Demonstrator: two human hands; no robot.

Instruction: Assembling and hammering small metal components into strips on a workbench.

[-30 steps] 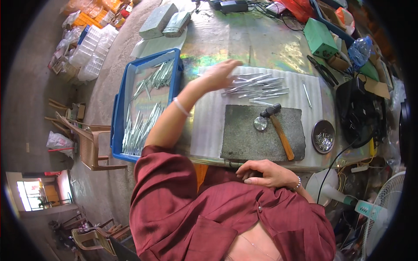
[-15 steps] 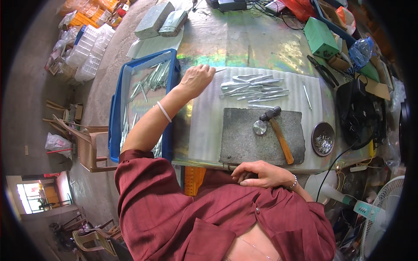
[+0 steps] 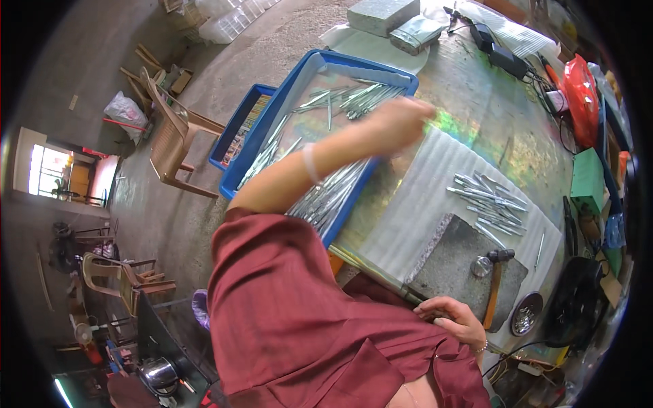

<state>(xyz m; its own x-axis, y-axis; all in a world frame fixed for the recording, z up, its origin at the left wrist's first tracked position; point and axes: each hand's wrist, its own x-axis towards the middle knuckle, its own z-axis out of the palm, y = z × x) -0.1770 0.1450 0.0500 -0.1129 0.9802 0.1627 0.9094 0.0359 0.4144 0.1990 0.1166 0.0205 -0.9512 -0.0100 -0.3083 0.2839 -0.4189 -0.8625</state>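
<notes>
The person's left hand (image 3: 401, 124) was at the far right corner of the blue tray (image 3: 408, 83), its forearm across the tray. That hand was blurred, so whether its fingers were wide, narrow or holding something could not be told. Slim metal rods (image 3: 371, 100) lay inside the tray in loose bunches. The right hand (image 3: 461, 321) rested near the body, to the tray's lower right, its fingers loosely bent with a narrow gap at the thumb. Right of the tray, on the surface (image 3: 469, 105), a white foam sheet (image 3: 408, 194) carried a heap of silvery pieces (image 3: 491, 202). Farther from the tray on that side were a grey slab (image 3: 445, 255), a hammer (image 3: 494, 292) lying across it, and a round bowl (image 3: 517, 322) of small metal bits.
</notes>
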